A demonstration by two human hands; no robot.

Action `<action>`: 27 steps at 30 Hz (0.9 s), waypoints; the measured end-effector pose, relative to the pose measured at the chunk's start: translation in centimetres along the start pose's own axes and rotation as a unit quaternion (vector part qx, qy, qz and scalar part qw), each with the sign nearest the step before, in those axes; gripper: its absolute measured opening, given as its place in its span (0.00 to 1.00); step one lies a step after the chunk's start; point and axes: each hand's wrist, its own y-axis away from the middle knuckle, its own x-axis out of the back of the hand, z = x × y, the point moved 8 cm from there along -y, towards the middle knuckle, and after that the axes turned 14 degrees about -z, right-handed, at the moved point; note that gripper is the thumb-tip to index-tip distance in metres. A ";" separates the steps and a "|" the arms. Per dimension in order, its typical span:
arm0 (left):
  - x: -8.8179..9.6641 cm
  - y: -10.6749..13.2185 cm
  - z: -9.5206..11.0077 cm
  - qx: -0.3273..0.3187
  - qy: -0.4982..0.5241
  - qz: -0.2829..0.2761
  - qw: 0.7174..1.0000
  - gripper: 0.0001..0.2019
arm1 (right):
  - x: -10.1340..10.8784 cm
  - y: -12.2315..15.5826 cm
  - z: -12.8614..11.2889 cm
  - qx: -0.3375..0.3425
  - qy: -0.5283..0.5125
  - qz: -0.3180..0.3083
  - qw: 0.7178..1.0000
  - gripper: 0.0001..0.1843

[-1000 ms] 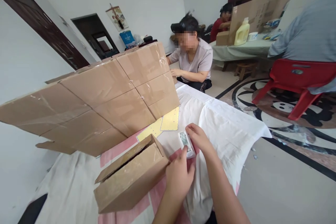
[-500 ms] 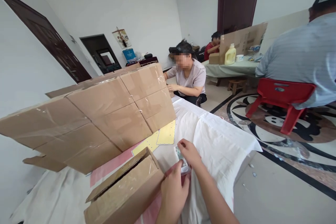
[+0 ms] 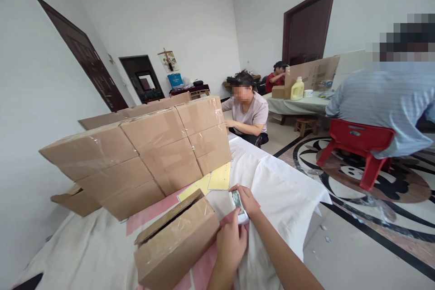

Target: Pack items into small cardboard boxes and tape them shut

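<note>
A small white handheld object [image 3: 242, 217] with a grey-green window like a display lies between my hands, over the cloth-covered table; its exact kind cannot be made out. My right hand [image 3: 249, 201] closes around its far right side, fingers curled at the top end. From the near side, my left hand [image 3: 232, 237] grips its lower part, with a finger on the face near the window. An oblong cardboard box [image 3: 178, 240], its top flap slightly raised, sits just left of my left hand.
Stacked, taped cardboard boxes [image 3: 163, 154] form a wall on the table's left. White cloth [image 3: 272, 176] with pink and yellow patches covers the table. A person [image 3: 249, 111] crouches beyond it. At right, another person sits on a red chair [image 3: 360, 138] near a second table.
My view has tilted up and shifted left. My right hand has moved from across the white object's top to its side, showing more of the window. My left hand stays on it.
</note>
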 end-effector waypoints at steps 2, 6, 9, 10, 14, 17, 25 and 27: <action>-0.2 -0.1 0.0 -0.003 -0.006 -0.005 1.000 0.26 | 0.0 -0.3 0.2 0.007 0.002 -0.010 1.000 0.30; -0.3 -0.1 -0.1 -0.009 0.008 0.000 1.000 0.27 | -0.2 -0.7 0.4 0.024 0.003 -0.035 0.999 0.25; -0.1 0.0 -0.1 -0.011 0.020 0.001 1.000 0.27 | -0.4 -0.8 0.4 0.035 0.001 -0.054 0.998 0.23; -0.1 0.1 -0.1 -0.014 0.025 0.000 1.000 0.27 | -0.5 -0.8 0.3 0.041 0.002 -0.062 0.997 0.21; 0.0 0.2 -0.1 -0.024 0.049 -0.005 0.999 0.28 | -0.9 -0.9 0.2 0.058 0.009 -0.082 0.995 0.13; -0.1 0.3 -0.1 -0.019 0.052 -0.010 0.998 0.29 | -0.9 -1.0 0.5 0.054 0.017 -0.082 0.995 0.09; 0.0 0.3 -0.4 -0.005 0.087 0.024 0.996 0.28 | -0.7 -1.0 0.6 0.035 0.035 -0.079 0.996 0.11; 0.3 0.3 -0.8 0.000 0.113 0.047 0.992 0.21 | -0.7 -1.0 0.5 0.033 0.036 -0.077 0.996 0.11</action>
